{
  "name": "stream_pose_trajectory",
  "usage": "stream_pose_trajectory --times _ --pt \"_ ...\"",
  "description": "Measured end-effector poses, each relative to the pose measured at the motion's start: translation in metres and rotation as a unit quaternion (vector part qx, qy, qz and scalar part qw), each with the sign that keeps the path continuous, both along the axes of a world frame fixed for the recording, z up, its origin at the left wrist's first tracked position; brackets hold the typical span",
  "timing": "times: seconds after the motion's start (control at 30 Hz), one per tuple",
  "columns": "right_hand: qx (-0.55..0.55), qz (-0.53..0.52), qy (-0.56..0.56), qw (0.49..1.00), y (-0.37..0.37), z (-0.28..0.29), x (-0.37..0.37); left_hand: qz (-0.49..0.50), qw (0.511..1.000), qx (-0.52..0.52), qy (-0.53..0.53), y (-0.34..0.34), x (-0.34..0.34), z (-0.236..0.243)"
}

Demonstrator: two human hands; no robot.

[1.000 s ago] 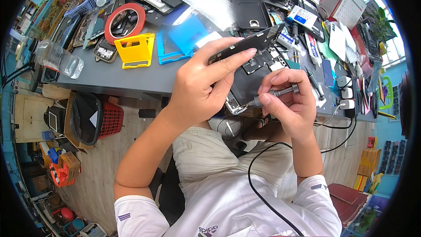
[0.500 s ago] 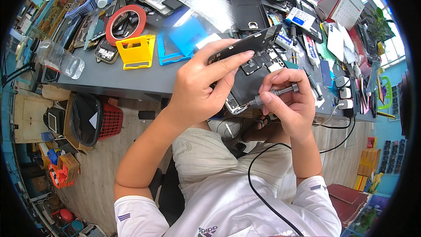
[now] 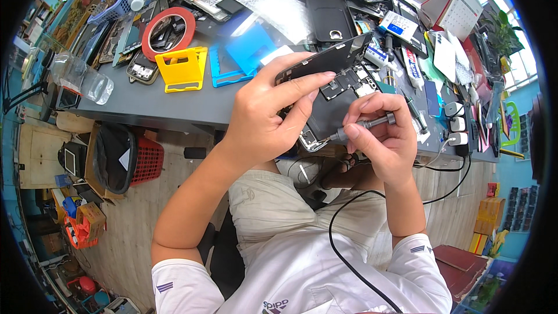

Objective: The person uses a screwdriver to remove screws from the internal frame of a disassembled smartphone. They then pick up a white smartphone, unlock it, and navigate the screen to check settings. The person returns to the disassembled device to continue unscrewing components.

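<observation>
My left hand (image 3: 264, 110) grips an opened phone, its index finger along the dark screen assembly (image 3: 331, 55), which is raised at an angle above the phone body (image 3: 328, 110). The body shows a dark battery area, small boards and silvery parts, and reaches out past the desk's front edge. My right hand (image 3: 383, 136) holds a grey metal screwdriver (image 3: 375, 121) between curled fingers and thumb, its tip at the lower end of the phone body beside the silver-edged frame.
The grey desk (image 3: 133, 96) carries a yellow stand (image 3: 180, 72), blue stand (image 3: 247, 49), red tape roll (image 3: 150, 40), black case (image 3: 325, 9), plastic bottle (image 3: 81, 78), heaped phone parts and white chargers (image 3: 456, 123). A red bin (image 3: 145, 163) sits below; a black cable (image 3: 349, 267) crosses my lap.
Both hands, the phone and the screwdriver stay almost where they were, with only slight shifts of my fingers and a small drift of the view.
</observation>
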State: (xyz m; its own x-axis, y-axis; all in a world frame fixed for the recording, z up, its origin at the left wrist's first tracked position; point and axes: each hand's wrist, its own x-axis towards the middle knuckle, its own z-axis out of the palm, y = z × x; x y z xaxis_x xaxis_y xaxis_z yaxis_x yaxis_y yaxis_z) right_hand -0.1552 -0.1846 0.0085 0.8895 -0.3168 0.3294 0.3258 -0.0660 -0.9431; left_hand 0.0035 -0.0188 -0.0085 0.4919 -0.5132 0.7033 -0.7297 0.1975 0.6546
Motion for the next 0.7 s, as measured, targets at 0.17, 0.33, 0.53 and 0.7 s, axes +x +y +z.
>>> stream_pose_trajectory --times 0.17,0.33,0.53,0.7 --pt "-0.040 0.000 -0.010 0.999 -0.0044 -0.0046 0.0008 0.001 1.000 0.000 -0.001 0.0000 0.0001 0.0008" --pt "-0.033 -0.006 -0.007 0.999 -0.0033 -0.0062 0.0002 -0.001 1.000 0.001 -0.001 0.0004 0.0012 0.0001" --pt "-0.036 0.001 -0.004 0.999 -0.0034 -0.0048 0.0004 0.000 1.000 0.002 -0.003 0.0006 0.0007 0.0011" --pt "-0.021 0.002 0.020 1.000 -0.0008 0.0012 0.0003 0.004 1.000 0.001 -0.006 0.0004 0.0010 0.0001"
